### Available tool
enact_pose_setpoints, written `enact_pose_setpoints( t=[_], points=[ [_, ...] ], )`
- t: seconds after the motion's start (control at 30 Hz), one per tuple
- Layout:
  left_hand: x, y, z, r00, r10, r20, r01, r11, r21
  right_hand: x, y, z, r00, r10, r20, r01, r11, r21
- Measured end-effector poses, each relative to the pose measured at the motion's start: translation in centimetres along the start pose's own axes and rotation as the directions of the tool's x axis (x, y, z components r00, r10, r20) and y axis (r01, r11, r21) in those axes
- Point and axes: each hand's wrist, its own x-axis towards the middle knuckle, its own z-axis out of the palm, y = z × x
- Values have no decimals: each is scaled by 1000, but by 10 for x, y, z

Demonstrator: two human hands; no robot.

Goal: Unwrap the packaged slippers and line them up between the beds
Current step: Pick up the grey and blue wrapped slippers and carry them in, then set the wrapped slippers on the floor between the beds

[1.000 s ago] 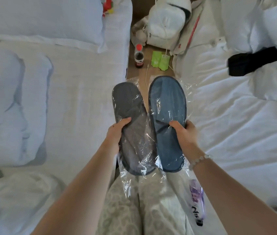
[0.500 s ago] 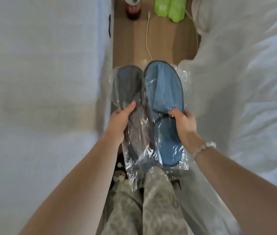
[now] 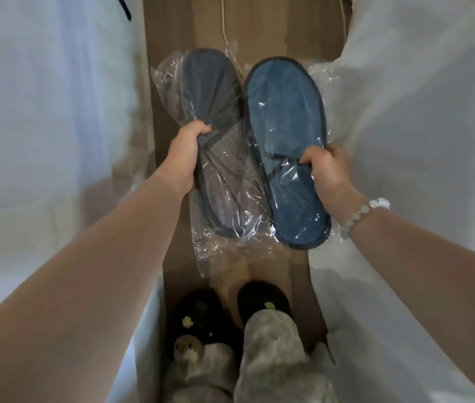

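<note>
Between the two beds, over the strip of wooden floor (image 3: 282, 30), we hold two packaged slippers side by side in the air, toes pointing away from us. Our left hand (image 3: 185, 154) is closed around the near edge of the grey slipper (image 3: 216, 112), thumb on top and pressing through its clear plastic wrap (image 3: 221, 248), which hangs loose and crinkled below the heel. Our right hand (image 3: 328, 173) is closed on the outer edge of the blue slipper (image 3: 285, 120), thumb laid across the strap through the plastic wrapper; a beaded bracelet (image 3: 361, 215) sits on that wrist. The two slippers lie close together, the grey one partly tucked behind the blue one near the middle, and both are still sealed in plastic. White bedding rises on either side: the left bed (image 3: 41, 112) beyond our left forearm and the right bed (image 3: 419, 97) beyond our right, its sheet just beside the blue slipper's wrapper. Below the slippers, on the floor, we see our own feet in dark house slippers (image 3: 262, 299) and the hems of pale patterned trousers (image 3: 271, 350). A thin white cable (image 3: 224, 21) runs along the floor past the grey slipper's toe.
</note>
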Motion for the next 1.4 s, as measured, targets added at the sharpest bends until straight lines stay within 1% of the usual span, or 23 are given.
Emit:
enact_pose_setpoints(
  t=[0.1,0.17,0.27,0.43,0.5,0.6,0.7,0.8,0.93,1.0,1.1,1.17,1.23,1.27,1.33,1.4],
  points=[
    [25,7,9,997,29,-66,-25,998,65,25,2,8,999,-32,-38,30,998,-54],
    [37,11,13,991,79,-107,-66,990,125,40,3,12,996,-84,-16,82,993,-81],
    [49,14,17,983,131,-127,-107,978,181,55,3,17,986,-159,56,165,976,-140],
    [56,14,15,988,140,-58,-119,955,271,73,6,23,979,-196,59,204,930,-307],
    [59,15,10,984,168,-66,-140,939,314,75,7,24,977,-205,56,211,908,-363],
    [66,13,2,971,198,-136,-132,913,386,79,9,26,970,-242,12,223,869,-441],
    [71,10,0,951,234,-203,-108,866,487,80,9,27,965,-254,-65,183,831,-525],
    [67,10,7,913,295,-281,-87,816,571,78,12,31,952,-272,-139,165,840,-518],
    [63,10,12,860,366,-355,-57,760,647,77,17,35,947,-283,-153,176,853,-491],
    [60,11,15,842,414,-345,-50,698,715,75,16,36,945,-285,-161,167,843,-512],
    [50,16,25,822,481,-306,-11,550,835,71,9,38,954,-263,-145,138,812,-567],
    [44,18,31,830,474,-296,26,496,868,66,-2,38,969,-219,-116,108,795,-597],
    [33,21,32,856,450,-256,40,436,899,55,-12,35,969,-219,-115,100,773,-626],
    [26,23,31,872,440,-214,27,394,919,48,-17,31,963,-246,-108,123,764,-633],
    [7,30,26,891,444,-98,-45,301,952,28,-29,21,945,-321,-56,208,727,-654],
    [-19,38,21,872,490,5,-131,223,966,3,-43,6,926,-378,2,273,664,-696]
  ],
)
